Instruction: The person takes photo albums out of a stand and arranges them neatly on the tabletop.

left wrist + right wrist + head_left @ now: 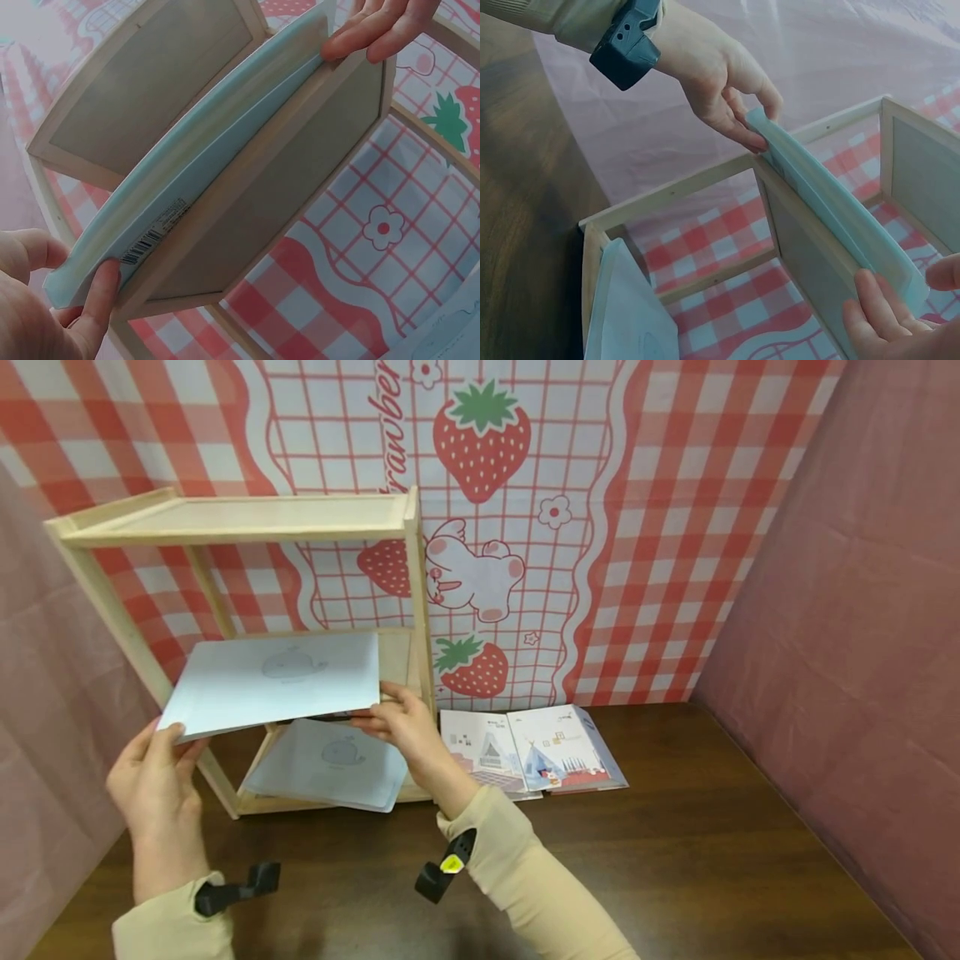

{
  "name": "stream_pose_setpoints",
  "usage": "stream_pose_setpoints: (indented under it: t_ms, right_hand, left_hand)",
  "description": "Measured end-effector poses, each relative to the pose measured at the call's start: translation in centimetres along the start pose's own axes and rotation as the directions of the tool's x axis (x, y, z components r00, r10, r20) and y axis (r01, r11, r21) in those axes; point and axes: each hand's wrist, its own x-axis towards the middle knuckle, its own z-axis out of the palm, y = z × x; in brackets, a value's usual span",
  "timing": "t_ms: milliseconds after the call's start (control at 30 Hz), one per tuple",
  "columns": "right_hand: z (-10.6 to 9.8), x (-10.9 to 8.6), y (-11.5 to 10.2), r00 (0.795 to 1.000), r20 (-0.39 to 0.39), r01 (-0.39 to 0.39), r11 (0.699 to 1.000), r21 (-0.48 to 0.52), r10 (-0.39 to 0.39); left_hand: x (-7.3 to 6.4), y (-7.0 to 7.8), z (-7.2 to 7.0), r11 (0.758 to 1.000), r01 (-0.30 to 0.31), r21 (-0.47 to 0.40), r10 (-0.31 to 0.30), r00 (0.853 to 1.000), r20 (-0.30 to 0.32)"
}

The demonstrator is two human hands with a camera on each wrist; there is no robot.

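A pale blue folder (277, 681) with a whale drawing on its cover is held nearly level at the middle board of a small wooden shelf (247, 537). My left hand (161, 785) pinches its near left corner, thumb on top and fingers beneath. At the right edge, my right hand (408, 731) grips it between thumb and fingers. The left wrist view shows a barcode label (150, 238) on the folder's underside, close along the board's front edge. A second whale folder (330, 764) lies on the bottom board, its near right corner jutting past the front.
An open picture book (491, 743) lies on the brown table (675, 843), right of the shelf. Behind them hangs a red-and-white strawberry cloth (637, 527). Plain pink cloth (847, 610) covers both sides. The shelf's top board (285, 514) sits above the held folder.
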Motion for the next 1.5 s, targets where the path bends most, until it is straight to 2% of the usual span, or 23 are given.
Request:
stream_pose_setpoints:
  t_ms: [100,200,267,333,567,900,1133,1367,1500]
  right_hand:
    - [0.0,-0.2,0.1,1.000,-0.006,-0.016,1.000,-0.025,0.016]
    - [-0.1,-0.4,0.0,0.999,-0.020,-0.027,0.997,-0.068,0.026]
    - [-0.1,-0.4,0.0,0.999,-0.023,-0.025,0.995,-0.093,0.023]
    - [-0.1,-0.5,0.0,0.999,-0.026,-0.023,0.993,-0.112,0.020]
    - [0.0,-0.4,0.3,1.000,-0.021,-0.005,0.986,-0.164,0.001]
    - [0.1,0.0,0.5,0.998,-0.012,0.059,0.983,-0.174,-0.062]
    - [0.1,-0.1,0.7,0.996,-0.045,0.063,0.980,-0.190,-0.073]
    - [0.1,-0.5,1.5,0.995,-0.030,0.087,0.988,-0.126,-0.092]
    - [0.0,-0.6,1.6,0.995,-0.031,0.087,0.983,-0.158,-0.093]
  left_hand:
    - [0.9,-0.3,-0.9,1.000,-0.014,-0.018,0.015,0.999,0.048]
    - [1.1,-0.3,-1.3,0.999,-0.007,-0.033,0.009,0.998,0.058]
    - [1.0,-0.2,-1.2,0.999,0.007,-0.045,-0.005,0.999,0.048]
    - [0.3,0.1,-0.6,0.999,0.027,-0.042,-0.026,1.000,0.014]
    - [-0.8,0.4,-0.2,0.996,0.051,-0.078,-0.050,0.999,0.014]
    - [-0.8,0.4,-0.1,0.995,0.053,-0.083,-0.052,0.999,0.008]
    - [-1.1,0.2,-0.7,0.991,0.073,-0.109,-0.070,0.997,0.031]
    - [-1.2,0.1,-1.6,0.990,0.086,-0.112,-0.081,0.995,0.050]
    - [-1.3,0.2,-1.6,0.988,0.082,-0.132,-0.072,0.994,0.076]
